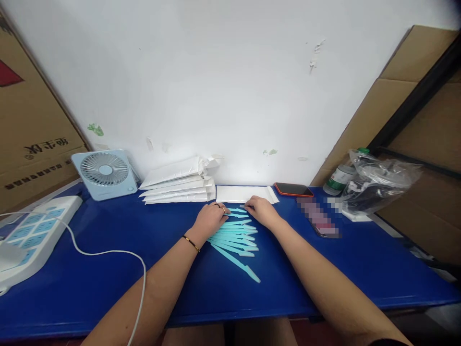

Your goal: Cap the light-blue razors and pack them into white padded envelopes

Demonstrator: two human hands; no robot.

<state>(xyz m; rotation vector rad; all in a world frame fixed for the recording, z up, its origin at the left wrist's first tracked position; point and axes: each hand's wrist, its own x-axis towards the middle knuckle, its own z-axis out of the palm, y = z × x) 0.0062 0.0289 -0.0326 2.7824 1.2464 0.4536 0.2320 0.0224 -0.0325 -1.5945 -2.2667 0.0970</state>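
Observation:
Several slim turquoise eyebrow razors (234, 238) with pale, clear-looking tips lie fanned out on the blue table, their tips to the right. My left hand (212, 219) is closed over the handle ends of the uppermost ones, its fingertips at a razor (237, 210) near the top of the fan. Across from it, my right hand (262, 210) has its fingers pinched together at the pale tip of the top razor. Its fingertips hide part of that tip. Just behind both hands lies a flat white packet (236, 193).
A stack of white packets (176, 185) stands at the wall beside a light-blue fan (105, 170). On the left is a power strip (39, 235) with a white cable (108, 251). A red-edged phone (294, 189), a bottle (339, 179) and a clear plastic bag (374, 185) are on the right.

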